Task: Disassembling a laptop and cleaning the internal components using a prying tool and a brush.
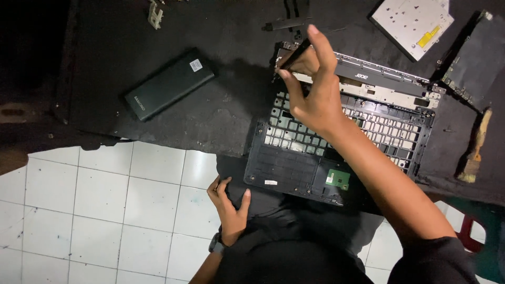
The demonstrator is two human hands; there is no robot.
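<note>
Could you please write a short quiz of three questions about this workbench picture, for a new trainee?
1. True or false: the right hand holds a thin black tool over the top left corner of the open black plastic laptop shell.
2. Where does the left hand rest? A) on the flat black rectangular power bank B) on the person's dark-clothed lap, below the shell C) on the silver optical drive
3. What colour is the small circuit board in the lower part of the shell?

Key: 1 true; 2 B; 3 green.
</note>
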